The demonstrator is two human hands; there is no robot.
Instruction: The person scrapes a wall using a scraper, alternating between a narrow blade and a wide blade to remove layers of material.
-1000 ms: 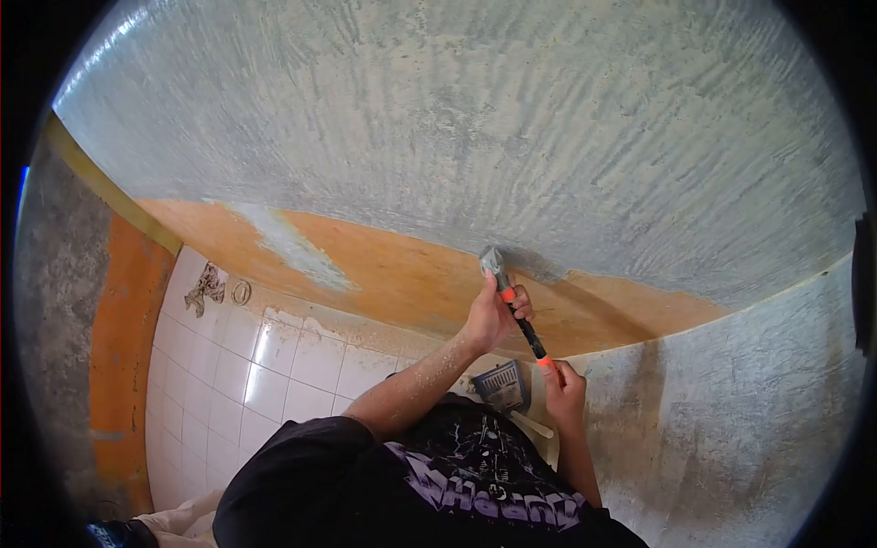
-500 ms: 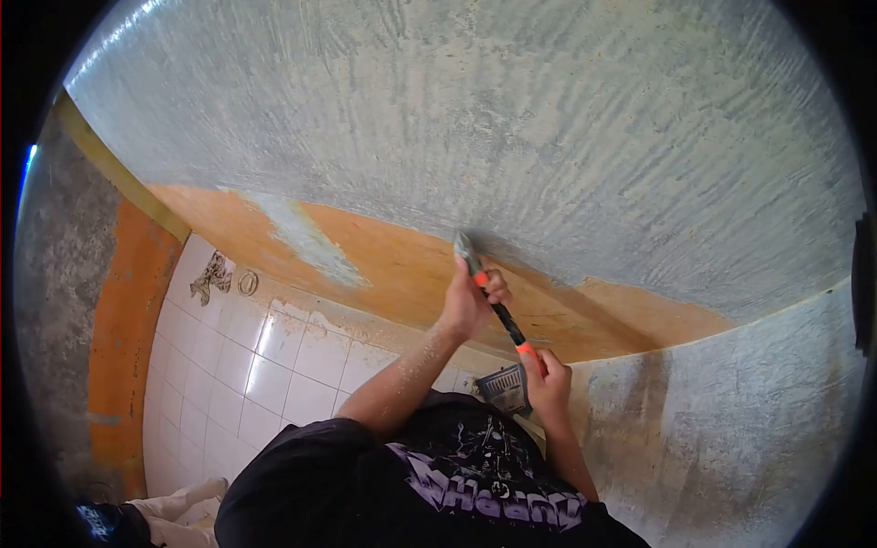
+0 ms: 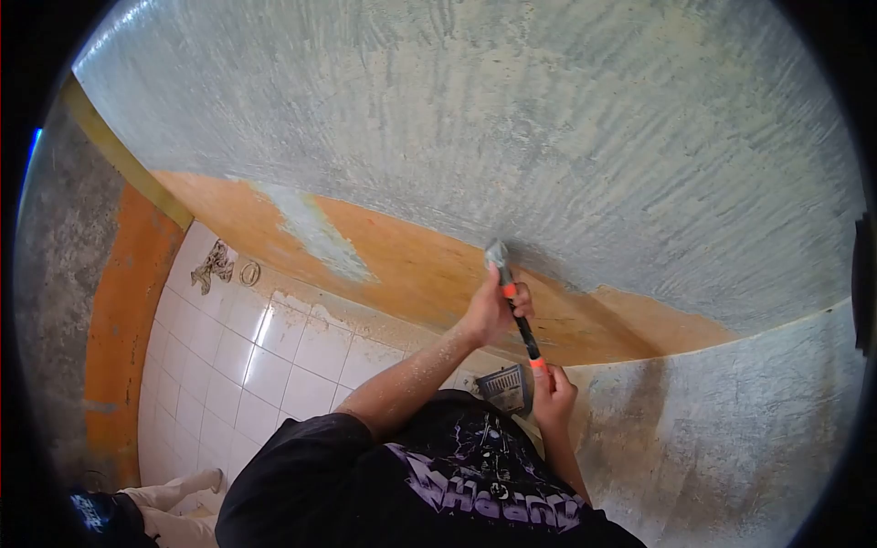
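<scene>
A long-handled scraper point(image 3: 523, 324) with a black and orange handle slants across the middle of the view. Its grey head point(image 3: 496, 252) meets the wall where the grey scraped surface point(image 3: 438, 119) borders the orange paint point(image 3: 420, 260). My left hand point(image 3: 493, 306) is wrapped around the handle just below the head, the thumb lying along it. Lower down, my right hand point(image 3: 553, 396) grips the handle's end. Pale flecks dust my left forearm. The scraper's blade edge is hard to make out.
A dark slotted tray point(image 3: 504, 388) lies on the floor near my right hand. A crumpled cloth point(image 3: 215, 265) and a tape roll point(image 3: 249, 272) rest on the white tiles point(image 3: 265, 374). Another person's light trousers point(image 3: 178, 502) show at bottom left. Side walls rise left and right.
Both hands and the scraper have shifted right, the head sliding along the paint border and a little lower in view. The camera view has shifted slightly.
</scene>
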